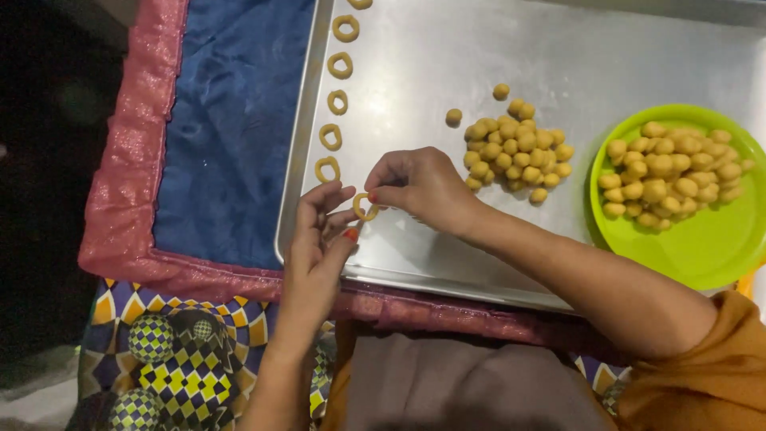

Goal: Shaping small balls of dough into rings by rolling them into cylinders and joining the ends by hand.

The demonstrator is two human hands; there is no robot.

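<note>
Both hands meet over the near left part of a metal baking tray (415, 48). My left hand (319, 239) and my right hand (419, 185) pinch a small yellow dough ring (364, 207) between their fingertips, just above the tray. A column of several finished dough rings (330, 136) runs along the tray's left edge, the nearest one (326, 168) just above my left fingers. A heap of small yellow dough balls (515, 152) lies on the tray to the right of my right hand.
A green plate (702, 247) with several more dough balls rests at the tray's right side. The tray sits on a blue cloth (231, 120) with a pink border (128, 183). A patterned fabric (175, 351) covers my lap below.
</note>
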